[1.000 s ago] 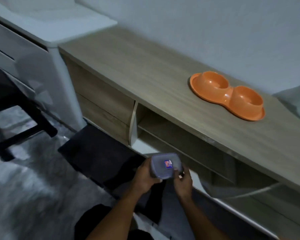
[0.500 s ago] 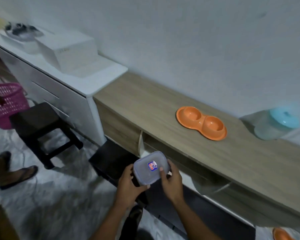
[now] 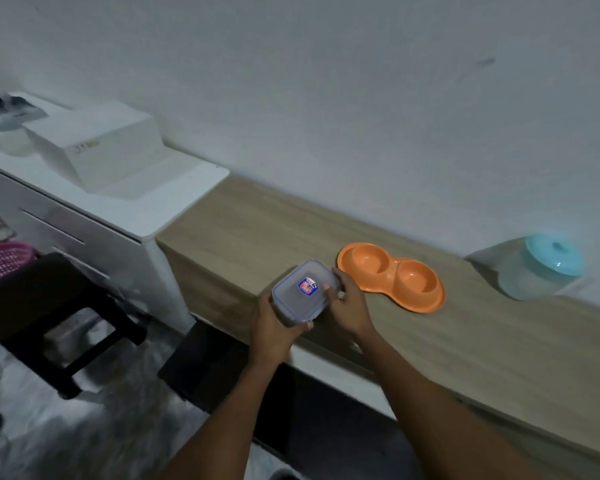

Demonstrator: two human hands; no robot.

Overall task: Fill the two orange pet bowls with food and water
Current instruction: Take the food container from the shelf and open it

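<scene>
Both hands are clamped on a lidded plastic food container (image 3: pixel 303 292), left hand (image 3: pixel 274 327) wrapped under its near side, right hand (image 3: pixel 349 306) on the far edge with fingertips on the lid. It's held just left of the orange double pet bowl (image 3: pixel 392 276) on the wooden cabinet top (image 3: pixel 465 341). The bowl looks empty; its long axis runs along the wall, left to right. Risk-wise, popping the lid mid-air could jerk the box and scatter whatever's inside.

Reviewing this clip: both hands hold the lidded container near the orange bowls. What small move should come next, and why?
Probably set it down and unclip the lid. The clear container is closed, held by the left hand and right hand above the wooden counter, beside the orange double bowl, whose wells both look empty.
</scene>
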